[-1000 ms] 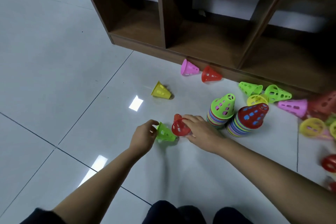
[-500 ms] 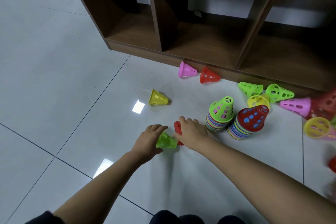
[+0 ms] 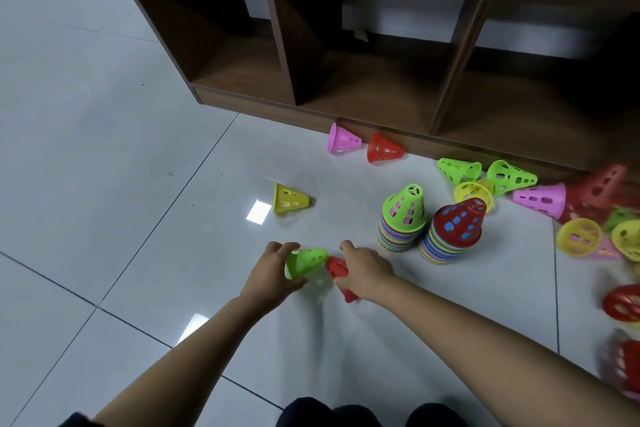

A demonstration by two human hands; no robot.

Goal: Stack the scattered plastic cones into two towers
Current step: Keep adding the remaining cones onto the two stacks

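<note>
My left hand (image 3: pixel 272 272) grips a green cone (image 3: pixel 305 262) lying sideways just above the floor. My right hand (image 3: pixel 363 270) grips a red cone (image 3: pixel 337 270), partly hidden under the fingers. The two cones nearly touch tip to tip. To the right stand two towers: one topped by a green cone (image 3: pixel 404 210), one topped by a red cone (image 3: pixel 459 220) that leans right. Loose cones lie around: a yellow one (image 3: pixel 289 198), a pink one (image 3: pixel 343 139), a red one (image 3: pixel 383 149).
A brown wooden shelf unit (image 3: pixel 363 107) with open compartments stands on the floor behind the cones. Several more green, yellow, pink and red cones (image 3: pixel 540 198) lie heaped at the right edge. White floor tiles (image 3: pixel 104 149) stretch to the left. My dark knees show at the bottom.
Both hands have closed around their cones and lifted them slightly. The green cone has turned its tip toward the red one. The camera has tilted up a little.
</note>
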